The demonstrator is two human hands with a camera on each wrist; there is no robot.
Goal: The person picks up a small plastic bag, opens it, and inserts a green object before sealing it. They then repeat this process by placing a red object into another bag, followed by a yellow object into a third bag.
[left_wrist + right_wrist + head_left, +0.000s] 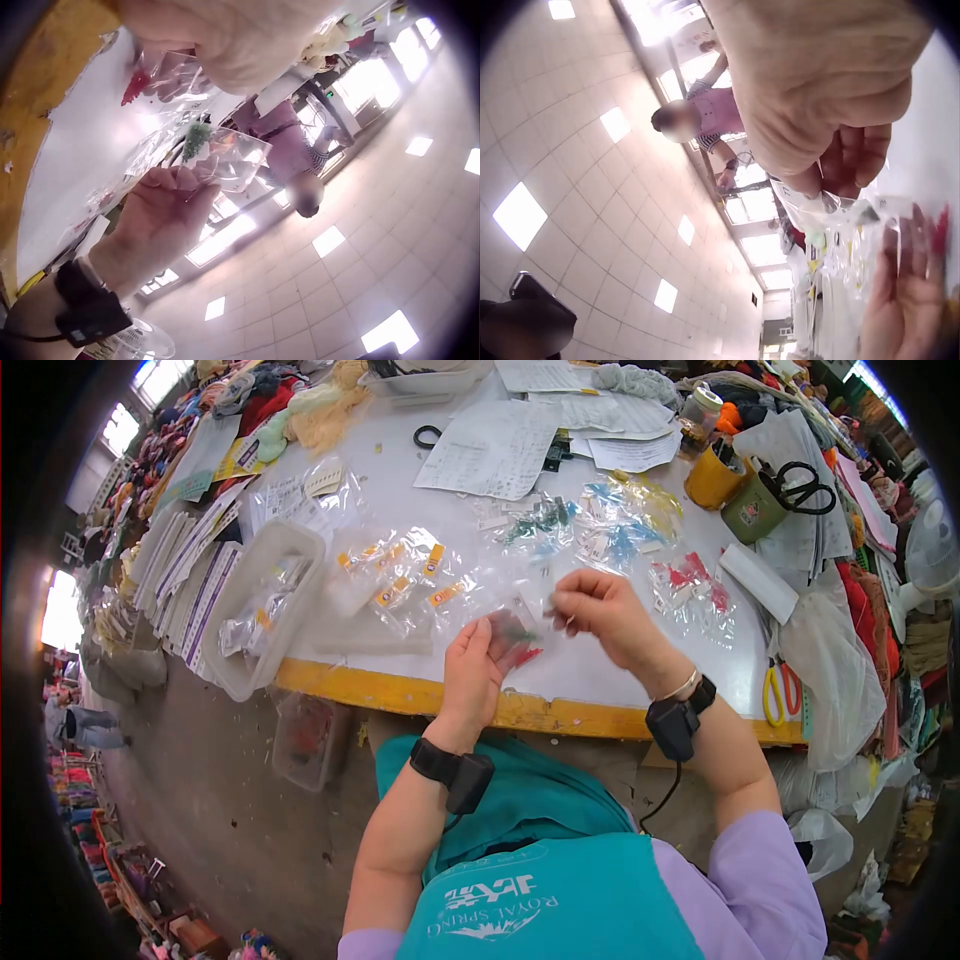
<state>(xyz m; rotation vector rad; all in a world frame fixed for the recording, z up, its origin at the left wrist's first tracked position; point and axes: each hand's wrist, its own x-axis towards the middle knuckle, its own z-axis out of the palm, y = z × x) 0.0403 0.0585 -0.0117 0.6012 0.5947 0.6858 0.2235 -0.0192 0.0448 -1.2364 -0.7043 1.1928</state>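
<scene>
Between thumb and fingers, my left hand holds a clear plastic bag near the table's front edge. Dark green shows at that bag, and a small red bundle lies just beside or under it; I cannot tell which. Just right of it, my right hand pinches a small clear bag with curled fingers. Bags with green pieces lie beyond both hands.
Orange-labelled bags and a plastic bin are at left. Blue-filled bags, red-filled bags, a green cup with scissors and a yellow-handled tool are at right. Papers lie behind. A person stands across.
</scene>
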